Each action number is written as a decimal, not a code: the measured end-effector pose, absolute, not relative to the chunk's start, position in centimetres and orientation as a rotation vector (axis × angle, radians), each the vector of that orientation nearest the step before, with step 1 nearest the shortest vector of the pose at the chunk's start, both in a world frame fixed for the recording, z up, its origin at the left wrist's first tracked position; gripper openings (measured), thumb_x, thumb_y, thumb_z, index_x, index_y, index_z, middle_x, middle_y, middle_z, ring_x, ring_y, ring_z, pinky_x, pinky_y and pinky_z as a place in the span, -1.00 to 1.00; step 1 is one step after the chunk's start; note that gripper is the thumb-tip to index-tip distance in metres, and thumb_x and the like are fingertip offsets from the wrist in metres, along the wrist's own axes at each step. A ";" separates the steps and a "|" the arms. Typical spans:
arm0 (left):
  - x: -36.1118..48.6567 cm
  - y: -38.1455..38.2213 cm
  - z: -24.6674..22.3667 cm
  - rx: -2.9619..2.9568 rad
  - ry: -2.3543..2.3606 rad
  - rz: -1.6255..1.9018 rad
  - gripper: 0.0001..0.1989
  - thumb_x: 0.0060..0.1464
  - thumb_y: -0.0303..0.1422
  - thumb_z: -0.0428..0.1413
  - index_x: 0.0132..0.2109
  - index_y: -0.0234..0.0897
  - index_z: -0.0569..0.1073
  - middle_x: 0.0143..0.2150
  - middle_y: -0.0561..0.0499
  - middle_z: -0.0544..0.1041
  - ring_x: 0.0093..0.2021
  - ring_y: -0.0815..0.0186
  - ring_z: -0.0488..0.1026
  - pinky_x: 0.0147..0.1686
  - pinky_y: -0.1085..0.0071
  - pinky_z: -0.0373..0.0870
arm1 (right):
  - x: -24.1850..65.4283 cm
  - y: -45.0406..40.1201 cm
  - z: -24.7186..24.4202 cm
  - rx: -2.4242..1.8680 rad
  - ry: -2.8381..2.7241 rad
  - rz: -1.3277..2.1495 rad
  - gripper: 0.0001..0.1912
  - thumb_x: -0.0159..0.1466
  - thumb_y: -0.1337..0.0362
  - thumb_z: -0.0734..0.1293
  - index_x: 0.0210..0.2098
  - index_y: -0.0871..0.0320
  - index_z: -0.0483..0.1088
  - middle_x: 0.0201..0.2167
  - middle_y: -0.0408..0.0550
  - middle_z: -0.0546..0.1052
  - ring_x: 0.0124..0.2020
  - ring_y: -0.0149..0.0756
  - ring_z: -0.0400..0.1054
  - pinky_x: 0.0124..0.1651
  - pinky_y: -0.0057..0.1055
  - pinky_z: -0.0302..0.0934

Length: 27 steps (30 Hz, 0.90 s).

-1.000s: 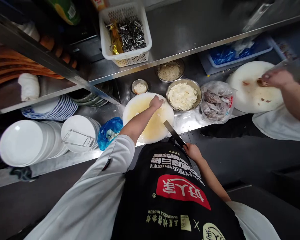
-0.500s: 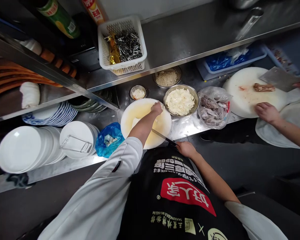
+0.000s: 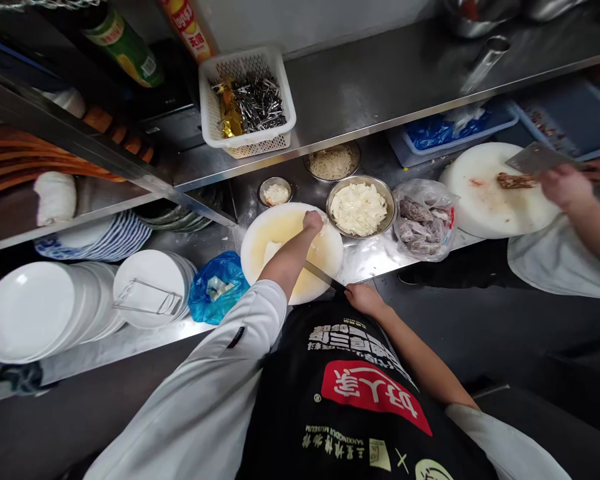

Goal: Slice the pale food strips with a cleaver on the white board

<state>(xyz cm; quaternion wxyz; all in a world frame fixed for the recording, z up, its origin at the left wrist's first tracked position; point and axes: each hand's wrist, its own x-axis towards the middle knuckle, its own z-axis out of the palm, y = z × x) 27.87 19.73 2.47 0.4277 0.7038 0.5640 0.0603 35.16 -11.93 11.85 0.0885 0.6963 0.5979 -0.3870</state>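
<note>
well, the right hand (image 3: 365, 299) is clenched round the knife (image 3: 325, 275) by its handle, off the near right edge of the board (image 3: 254, 233). the blade points far and left over the board, its end reaching the left forearm — whether it touches the surface, i cannot tell. the left hand (image 3: 314, 221) is at the far right part of the board, fingers curled; what is under them is hidden, so i cannot tell if it grasps anything. a white piece (image 3: 271, 251) lies on the left half of the board, partly covered by that forearm.

just right of the left hand stands a bowl (image 3: 393, 203) heaped with white slices (image 3: 359, 209). beyond it, partly under the shelf (image 3: 360, 87), is a bowl of pale shreds (image 3: 330, 162), and a small bowl (image 3: 291, 194) with white bits sits at the far side of the board. a clear bag (image 3: 425, 223) of dark lumps is right of the slices.

left of the board lies a blue bag (image 3: 200, 293), then white plates (image 3: 145, 267) with a wire thing (image 3: 150, 297) on top. at the far right — another person's hand (image 3: 566, 187) is beside a cleaver (image 3: 535, 159), over a second board (image 3: 463, 193) with a brown piece (image 3: 515, 181).
</note>
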 end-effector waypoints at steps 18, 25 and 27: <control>14.6 12.3 4.8 0.606 1.207 0.583 -0.65 -0.22 -0.54 0.26 -0.19 -0.31 0.44 -0.21 -0.05 0.56 -0.25 0.32 0.53 -0.21 0.38 0.53 | 36.9 -10.0 8.4 2.509 1.498 -1.447 -0.69 0.41 0.16 0.18 -0.28 0.17 0.48 -0.45 -0.01 0.56 -0.40 -0.27 0.43 -0.33 -0.45 0.16; 10.4 3.9 1.3 1.039 1.459 0.563 -0.79 0.03 -0.38 0.21 -0.14 -0.25 0.46 -0.24 -0.02 0.55 -0.26 0.24 0.54 -0.19 0.27 0.50 | 36.0 -10.2 8.1 2.491 1.577 -1.320 -0.68 0.40 0.12 0.17 -0.28 0.15 0.47 -0.40 0.02 0.57 -0.34 -0.23 0.44 -0.32 -0.43 0.14; 8.5 3.0 1.1 1.382 1.575 0.523 -0.76 0.07 -0.34 0.22 -0.09 -0.23 0.46 -0.24 -0.03 0.54 -0.22 0.18 0.53 -0.13 0.22 0.49 | 35.8 -10.4 8.2 2.478 1.606 -1.244 -0.66 0.41 0.12 0.16 -0.28 0.15 0.47 -0.38 0.03 0.57 -0.32 -0.23 0.43 -0.31 -0.43 0.13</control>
